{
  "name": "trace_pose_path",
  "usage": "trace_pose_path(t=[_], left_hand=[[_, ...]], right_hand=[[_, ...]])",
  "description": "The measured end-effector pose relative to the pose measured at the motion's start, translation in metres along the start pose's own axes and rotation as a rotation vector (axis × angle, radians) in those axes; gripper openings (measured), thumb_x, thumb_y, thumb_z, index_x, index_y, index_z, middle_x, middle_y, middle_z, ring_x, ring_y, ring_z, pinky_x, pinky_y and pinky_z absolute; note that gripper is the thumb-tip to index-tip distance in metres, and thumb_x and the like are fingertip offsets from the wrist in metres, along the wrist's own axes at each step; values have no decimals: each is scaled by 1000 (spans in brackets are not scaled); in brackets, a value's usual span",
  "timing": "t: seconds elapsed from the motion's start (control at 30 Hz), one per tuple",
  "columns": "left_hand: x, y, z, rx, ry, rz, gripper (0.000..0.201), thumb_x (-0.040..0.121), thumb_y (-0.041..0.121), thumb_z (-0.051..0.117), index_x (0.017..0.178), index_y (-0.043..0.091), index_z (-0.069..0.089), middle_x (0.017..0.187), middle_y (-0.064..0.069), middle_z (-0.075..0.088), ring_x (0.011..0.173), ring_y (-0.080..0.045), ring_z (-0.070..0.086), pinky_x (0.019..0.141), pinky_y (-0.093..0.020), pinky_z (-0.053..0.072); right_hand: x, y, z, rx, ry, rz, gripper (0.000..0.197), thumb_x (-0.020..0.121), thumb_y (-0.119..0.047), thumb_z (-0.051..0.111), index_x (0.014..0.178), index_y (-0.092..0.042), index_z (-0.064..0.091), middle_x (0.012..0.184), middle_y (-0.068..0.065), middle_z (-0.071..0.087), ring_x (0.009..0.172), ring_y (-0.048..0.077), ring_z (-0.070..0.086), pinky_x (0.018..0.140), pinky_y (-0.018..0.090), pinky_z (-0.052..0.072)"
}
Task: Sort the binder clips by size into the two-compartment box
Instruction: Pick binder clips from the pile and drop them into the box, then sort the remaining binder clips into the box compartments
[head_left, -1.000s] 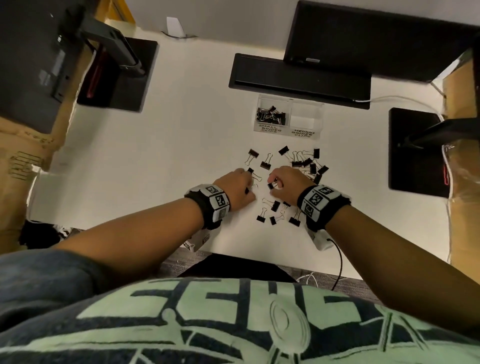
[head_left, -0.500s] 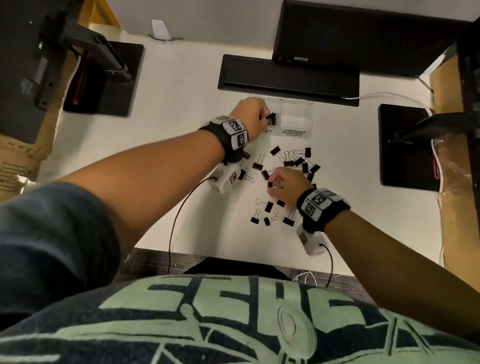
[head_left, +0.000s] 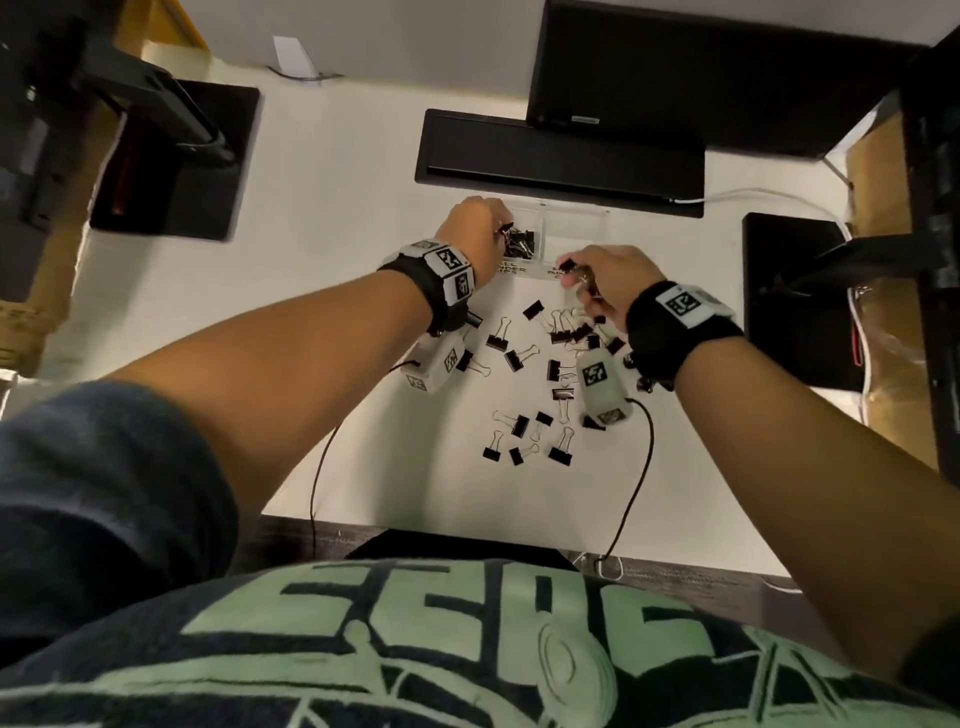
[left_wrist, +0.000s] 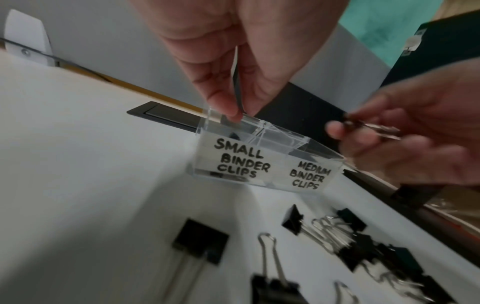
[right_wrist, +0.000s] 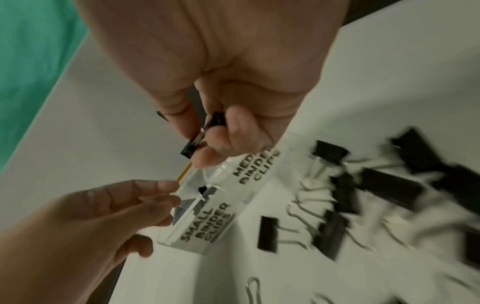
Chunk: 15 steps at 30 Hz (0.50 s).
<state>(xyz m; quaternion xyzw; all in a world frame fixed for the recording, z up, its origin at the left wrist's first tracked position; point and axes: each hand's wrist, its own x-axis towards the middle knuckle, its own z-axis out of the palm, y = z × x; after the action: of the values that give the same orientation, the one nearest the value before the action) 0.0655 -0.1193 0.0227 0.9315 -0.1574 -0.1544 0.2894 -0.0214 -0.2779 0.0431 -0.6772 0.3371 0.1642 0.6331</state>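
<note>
The clear two-compartment box (head_left: 574, 214) (left_wrist: 233, 162) (right_wrist: 207, 222) stands at the back of the white table, labelled for small and medium binder clips. Several small black clips (head_left: 522, 243) lie in its left compartment. My left hand (head_left: 497, 228) (left_wrist: 239, 111) (right_wrist: 166, 195) hovers over that compartment, and a thin dark clip shows pinched between thumb and finger. My right hand (head_left: 569, 273) (left_wrist: 337, 129) (right_wrist: 205, 152) pinches a black binder clip (right_wrist: 188, 151) by its silver handles, just in front of the medium compartment. Several loose clips (head_left: 519, 358) (left_wrist: 200, 240) (right_wrist: 267, 233) are scattered nearer me.
A black tray (head_left: 558, 161) and a monitor (head_left: 727, 78) stand right behind the box. Black stand bases sit at the left (head_left: 176, 161) and right (head_left: 795, 301). Thin cables (head_left: 631, 499) trail from both wrists over the table's front edge.
My left hand went from the loose pile up to the small compartment and stays there. My right hand has lifted off the pile with a clip and moved forward to the box.
</note>
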Motion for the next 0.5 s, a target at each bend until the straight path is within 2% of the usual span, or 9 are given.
trace_pose_path(t=[0.1, 0.2, 0.27, 0.3, 0.33, 0.37, 0.43, 0.5], left_hand=[[-27, -3, 4, -38, -3, 38, 20, 90, 5, 53, 105, 12, 63, 110, -5, 56, 90, -16, 56, 82, -21, 43], [-60, -11, 15, -5, -183, 100, 16, 89, 6, 52, 98, 12, 64, 102, -4, 59, 85, -18, 58, 81, -25, 49], [-81, -16, 22, 51, -326, 149, 16, 89, 7, 54, 100, 11, 65, 105, -6, 62, 88, -21, 60, 81, -25, 48], [-91, -17, 26, 74, -388, 173, 17, 89, 9, 55, 101, 11, 65, 107, -6, 61, 90, -20, 60, 81, -25, 47], [-101, -19, 30, 91, -442, 201, 18, 89, 11, 56, 104, 12, 65, 109, -6, 60, 88, -18, 57, 80, -24, 46], [-109, -19, 34, 108, -491, 234, 19, 89, 14, 57, 107, 13, 64, 111, -5, 58, 85, -14, 53, 78, -24, 44], [-122, -20, 43, 146, -554, 274, 23, 90, 18, 56, 113, 16, 61, 114, -3, 53, 83, -10, 47, 75, -23, 41], [-129, -19, 50, 164, -580, 266, 25, 92, 20, 55, 116, 20, 60, 116, -2, 51, 85, -14, 50, 77, -27, 48]], right_hand=[[12, -25, 13, -137, 19, -103, 24, 95, -14, 46, 102, -1, 64, 72, 5, 57, 52, 11, 46, 47, 21, 38], [28, -42, 32, -350, 48, -241, 27, 94, -12, 47, 105, 6, 63, 74, 8, 58, 51, 11, 51, 44, 18, 45], [40, -48, 45, -543, 67, -323, 29, 92, -13, 46, 104, 7, 63, 83, 15, 66, 62, 20, 63, 58, 28, 58], [44, -50, 50, -655, 76, -349, 29, 92, -13, 45, 104, 5, 65, 92, 18, 69, 75, 27, 68, 71, 36, 60], [48, -51, 55, -760, 83, -375, 28, 92, -11, 44, 105, 1, 66, 102, 18, 70, 90, 30, 68, 82, 39, 57], [49, -51, 59, -839, 85, -397, 28, 93, -8, 44, 108, -4, 67, 112, 15, 68, 101, 29, 65, 89, 36, 54], [52, -48, 65, -933, 84, -414, 34, 93, -4, 44, 117, -15, 65, 126, 7, 61, 112, 24, 60, 87, 26, 48], [53, -43, 65, -946, 90, -410, 37, 93, -4, 44, 121, -21, 61, 131, 4, 58, 113, 22, 59, 80, 24, 46]])
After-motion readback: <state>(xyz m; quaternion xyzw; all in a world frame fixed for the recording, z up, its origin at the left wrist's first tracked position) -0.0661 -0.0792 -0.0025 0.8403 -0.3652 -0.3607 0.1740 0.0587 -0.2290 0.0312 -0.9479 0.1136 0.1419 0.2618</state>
